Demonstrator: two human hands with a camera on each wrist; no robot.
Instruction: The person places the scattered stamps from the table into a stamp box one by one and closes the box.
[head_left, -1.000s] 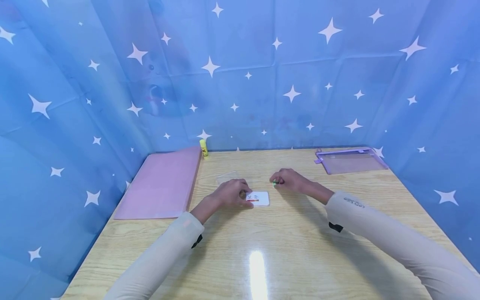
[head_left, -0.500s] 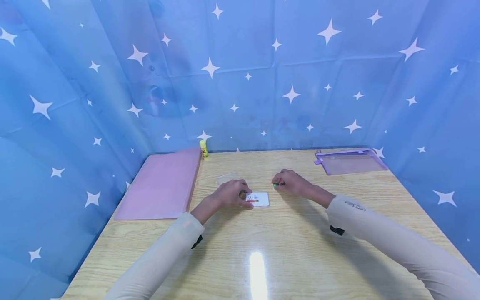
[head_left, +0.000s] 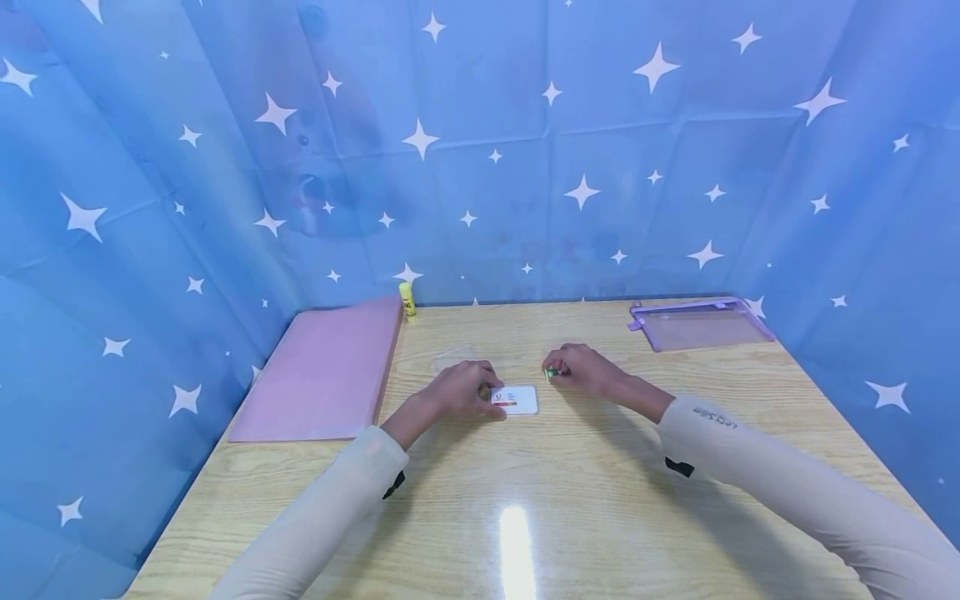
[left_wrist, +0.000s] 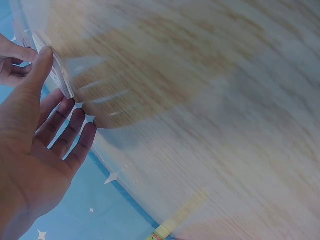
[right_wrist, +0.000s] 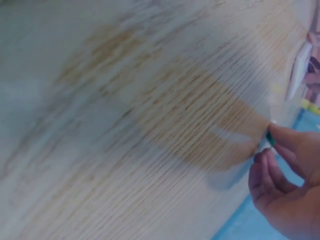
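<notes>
Where the two cream sleeves reach forward over the wooden table, one bright glare patch sits on the bare wood between them, nearer the viewer than the card. Beyond it lies one white card with red and dark printing, flat on the table.

At the card's left edge rests the left hand; the wrist view shows its thumb laid along the card's edge and the four fingers straight and slightly spread, tips against the wood, so the hand steadies the card rather than clutching it.

Just right of the card and a little farther back is the right hand, apart from the card. Its fingers are curled in, and thumb and forefinger pinch one small green object; what that object is cannot be told, since it is tiny and the wrist view is blurred.

Just behind the left hand, past the card, one clear plastic sleeve lies flat, hard to make out against the wood.

Well to the card's left lies one pink folder. At its far right corner stands one yellow glue stick, upright. Far right of the card, at the table's back edge, lies one purple zip pouch. One blue cloth with white stars walls the table on three sides.
</notes>
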